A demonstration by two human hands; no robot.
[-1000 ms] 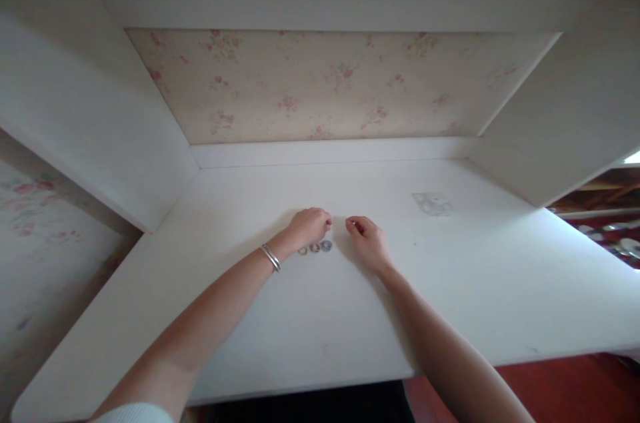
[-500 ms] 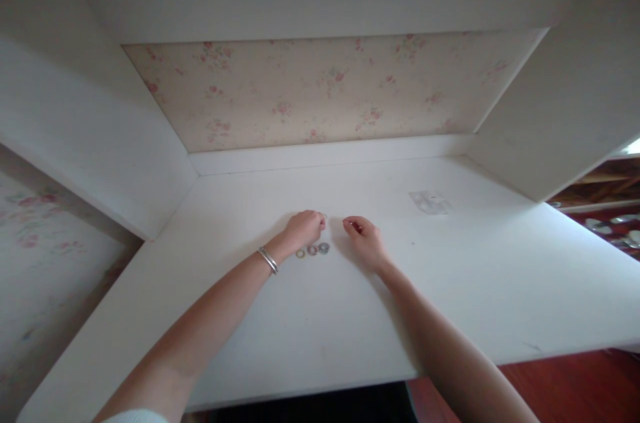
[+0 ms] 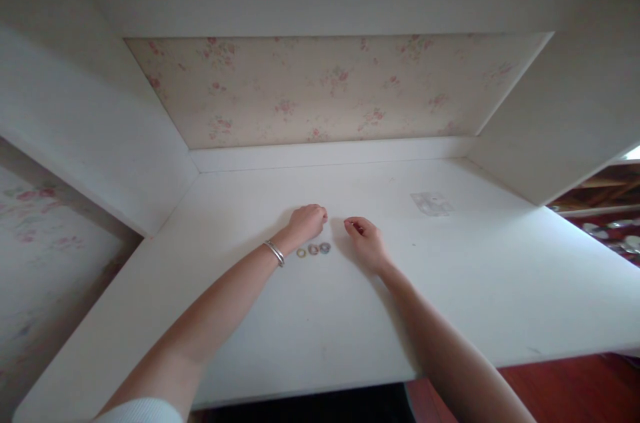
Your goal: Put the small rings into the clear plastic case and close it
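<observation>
Left hand [image 3: 307,224] and right hand [image 3: 367,243], in the head view, face each other slightly apart at the white surface [image 3: 360,336], fingers curled toward the thumbs; whether either grips anything cannot be told. Just on the near side of the left hand, a yellowish ring [image 3: 298,253], a reddish ring [image 3: 310,250] and a grey ring [image 3: 329,249] lie in a row. They look light, perhaps slippery; their stiffness is unclear. A fingertip pinch across the outer rim probably suits them. Farther right, a clear packet [image 3: 431,203] looks thin and flexible, best lifted by one edge.
</observation>
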